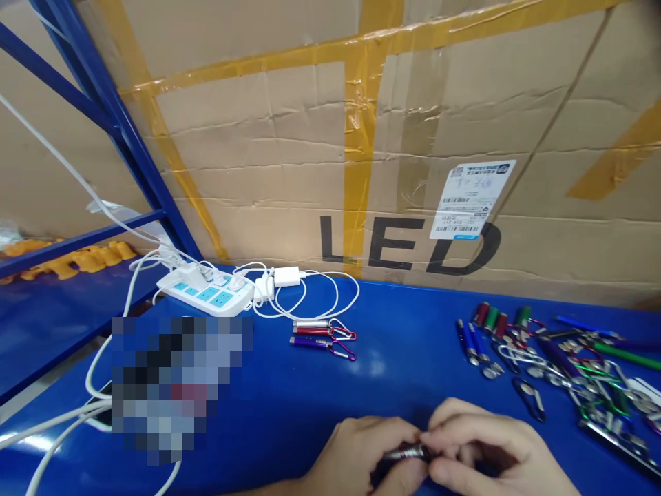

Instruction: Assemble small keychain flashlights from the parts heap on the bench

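Both my hands meet at the bottom edge of the view, over the blue table. My left hand and my right hand are closed around a small dark keychain flashlight, pinching it between fingertips. Its body is mostly hidden by my fingers. Three finished-looking small flashlights with carabiner clips lie side by side in the middle of the table, beyond my hands. A loose pile of flashlight bodies and carabiners is spread to the right of my right hand.
A white power strip with chargers and white cables sits at the back left. A large taped cardboard box marked LED walls off the back. Blue shelving stands left. A pixelated patch covers the front left.
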`<move>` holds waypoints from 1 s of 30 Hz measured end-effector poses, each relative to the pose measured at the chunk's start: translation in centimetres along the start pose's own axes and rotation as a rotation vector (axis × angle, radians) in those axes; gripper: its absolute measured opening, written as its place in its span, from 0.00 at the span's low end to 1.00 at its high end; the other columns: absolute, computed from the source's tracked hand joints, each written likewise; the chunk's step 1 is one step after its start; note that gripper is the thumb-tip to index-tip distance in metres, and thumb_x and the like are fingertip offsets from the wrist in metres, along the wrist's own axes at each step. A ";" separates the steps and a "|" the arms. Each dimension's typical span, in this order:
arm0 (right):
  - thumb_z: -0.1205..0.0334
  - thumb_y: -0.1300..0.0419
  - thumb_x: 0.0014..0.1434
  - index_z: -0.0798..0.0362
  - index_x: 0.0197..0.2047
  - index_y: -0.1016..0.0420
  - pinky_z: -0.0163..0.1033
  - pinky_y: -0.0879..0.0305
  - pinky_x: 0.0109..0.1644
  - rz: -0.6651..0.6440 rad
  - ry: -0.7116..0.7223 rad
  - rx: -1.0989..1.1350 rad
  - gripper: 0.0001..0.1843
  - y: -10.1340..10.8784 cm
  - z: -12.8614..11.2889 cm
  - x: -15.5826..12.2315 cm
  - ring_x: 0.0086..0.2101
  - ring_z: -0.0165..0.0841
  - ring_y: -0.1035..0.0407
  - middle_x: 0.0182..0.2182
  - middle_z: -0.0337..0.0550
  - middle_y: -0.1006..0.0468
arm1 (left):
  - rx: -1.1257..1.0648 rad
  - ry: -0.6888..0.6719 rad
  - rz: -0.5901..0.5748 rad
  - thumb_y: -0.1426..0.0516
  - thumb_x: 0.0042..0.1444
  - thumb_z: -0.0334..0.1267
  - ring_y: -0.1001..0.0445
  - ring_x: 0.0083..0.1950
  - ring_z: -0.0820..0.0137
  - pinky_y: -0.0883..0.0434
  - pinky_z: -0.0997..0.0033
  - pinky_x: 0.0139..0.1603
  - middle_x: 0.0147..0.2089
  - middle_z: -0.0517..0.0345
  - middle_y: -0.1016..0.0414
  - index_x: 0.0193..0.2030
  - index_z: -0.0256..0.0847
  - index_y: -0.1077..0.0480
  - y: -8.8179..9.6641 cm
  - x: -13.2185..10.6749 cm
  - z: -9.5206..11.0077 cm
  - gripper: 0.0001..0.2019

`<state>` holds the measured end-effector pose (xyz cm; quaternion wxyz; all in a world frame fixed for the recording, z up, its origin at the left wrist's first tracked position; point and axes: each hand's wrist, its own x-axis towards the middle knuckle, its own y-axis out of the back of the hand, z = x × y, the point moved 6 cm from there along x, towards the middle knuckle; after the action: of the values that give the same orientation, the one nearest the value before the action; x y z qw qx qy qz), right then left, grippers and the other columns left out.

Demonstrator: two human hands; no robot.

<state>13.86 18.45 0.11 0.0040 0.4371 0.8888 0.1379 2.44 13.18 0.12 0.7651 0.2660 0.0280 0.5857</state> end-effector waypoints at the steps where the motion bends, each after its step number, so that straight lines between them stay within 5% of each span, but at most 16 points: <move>1: 0.60 0.33 0.42 0.49 0.24 0.21 0.29 0.39 0.21 -0.017 0.012 -0.008 0.04 0.0 -0.4 0.1 0.19 0.27 0.36 0.23 0.44 0.27 | -0.007 0.009 -0.014 0.51 0.54 0.36 0.34 0.27 0.73 0.38 0.79 0.29 0.28 0.53 0.29 0.36 0.34 0.29 0.0 0.0 0.2 0.12; 15: 0.62 0.32 0.41 0.54 0.26 0.22 0.26 0.44 0.20 -0.211 -0.051 0.090 0.06 -0.3 -2.1 -0.2 0.19 0.20 0.39 0.26 0.39 0.29 | -0.017 0.092 -0.100 0.52 0.58 0.35 0.43 0.23 0.78 0.46 0.79 0.24 0.22 0.64 0.40 0.31 0.35 0.33 -0.4 -0.5 1.2 0.10; 30: 0.58 0.33 0.44 0.56 0.30 0.23 0.28 0.43 0.25 -0.078 0.130 -0.017 0.11 0.4 -2.1 -0.2 0.24 0.23 0.37 0.26 0.40 0.30 | 0.008 0.086 -0.052 0.55 0.60 0.40 0.42 0.21 0.78 0.45 0.79 0.24 0.20 0.64 0.40 0.26 0.37 0.40 -0.4 -0.4 1.2 0.13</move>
<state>14.00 18.04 2.23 -0.0445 0.3921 0.9023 0.1734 3.07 12.35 0.87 0.7770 0.2429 0.0699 0.5766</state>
